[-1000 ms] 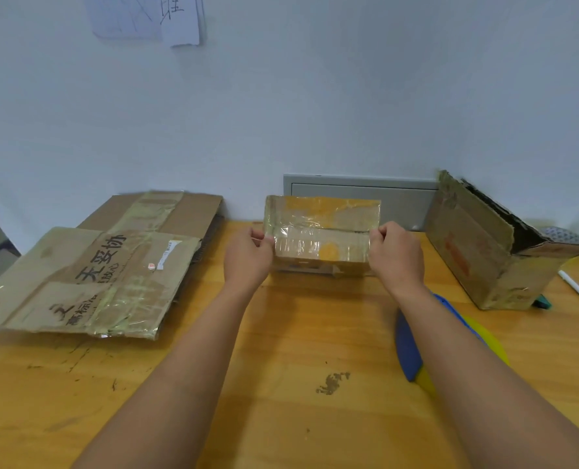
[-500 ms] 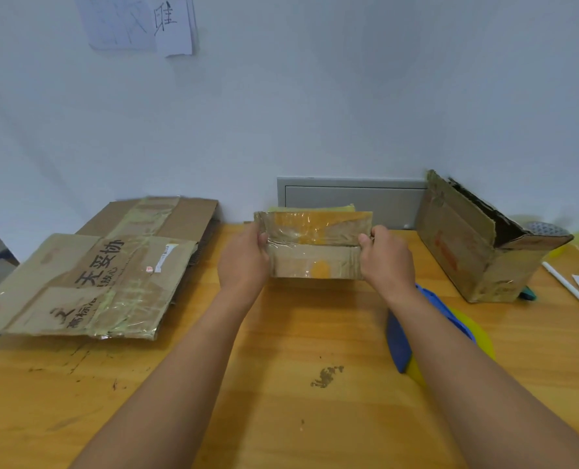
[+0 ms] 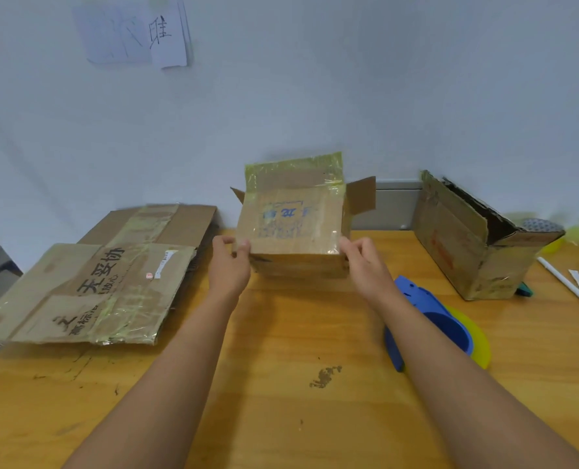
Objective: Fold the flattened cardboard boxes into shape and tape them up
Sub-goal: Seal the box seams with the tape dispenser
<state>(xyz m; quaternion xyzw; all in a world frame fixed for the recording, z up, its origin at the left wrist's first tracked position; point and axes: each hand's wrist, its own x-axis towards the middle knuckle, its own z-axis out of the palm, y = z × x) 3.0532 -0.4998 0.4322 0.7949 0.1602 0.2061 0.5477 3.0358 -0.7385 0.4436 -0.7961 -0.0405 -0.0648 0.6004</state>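
Observation:
A small brown cardboard box (image 3: 293, 225) with blue print and shiny tape is held at the back middle of the table, tipped so one broad face looks at me. Its flaps stand open at the top and at both sides. My left hand (image 3: 229, 265) pinches the box's lower left corner with thumb and fingers. My right hand (image 3: 366, 267) grips the lower right corner. A stack of flattened cardboard boxes (image 3: 88, 282) with black characters lies at the left. A blue tape dispenser with a yellow roll (image 3: 443, 328) lies under my right forearm.
An assembled worn cardboard box (image 3: 464, 238) lies on its side at the back right, its opening facing right. White pens (image 3: 565, 284) lie at the right edge. The wooden table (image 3: 281, 401) meets a white wall with a grey panel (image 3: 386, 204) behind the box.
The small box has been lifted and turned: earlier its taped side faced me low on the table, now a broad printed face stands up with flaps opened out. Both hands shifted to its lower corners.

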